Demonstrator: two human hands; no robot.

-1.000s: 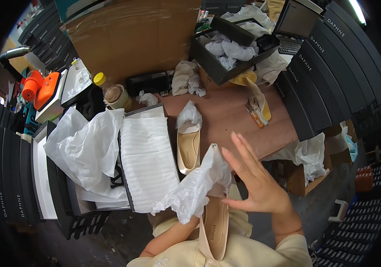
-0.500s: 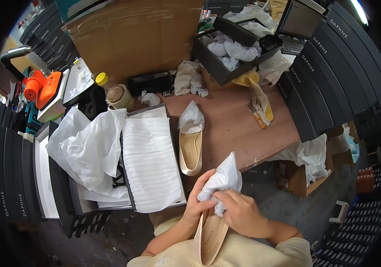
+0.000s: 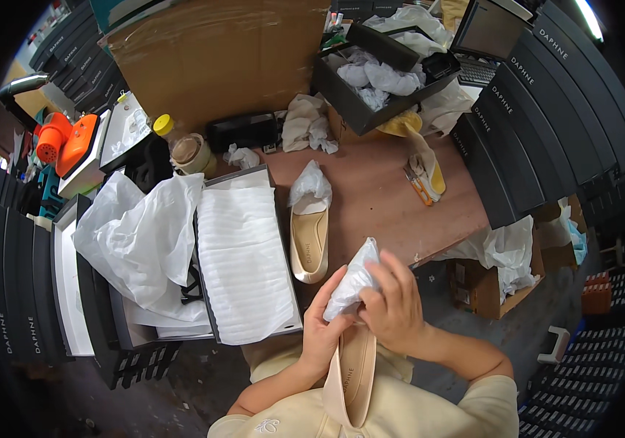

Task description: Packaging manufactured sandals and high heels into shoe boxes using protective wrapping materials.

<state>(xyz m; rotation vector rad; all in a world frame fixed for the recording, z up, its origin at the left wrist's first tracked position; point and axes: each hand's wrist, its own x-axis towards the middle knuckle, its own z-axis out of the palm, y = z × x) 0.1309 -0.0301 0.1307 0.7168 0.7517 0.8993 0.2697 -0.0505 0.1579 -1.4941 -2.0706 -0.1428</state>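
Whereas a second ago the right hand (image 3: 393, 310) was lifted with its fingers spread wide above the wad of white tissue paper (image 3: 352, 281), it has now come down and curled around that wad from the right. The left hand (image 3: 325, 328), which held the paper from below then, still grips it, fingers closed about its lower left side, so both hands press the tissue together. The paper looks more tightly bunched than before. It sits at the toe end of a beige flat shoe (image 3: 352, 372) that lies over the person's lap, near the table (image 3: 378, 197) edge. On the table the second beige shoe (image 3: 311, 237), its toe stuffed with paper, lies unmoved beside the open shoe box (image 3: 243, 255).
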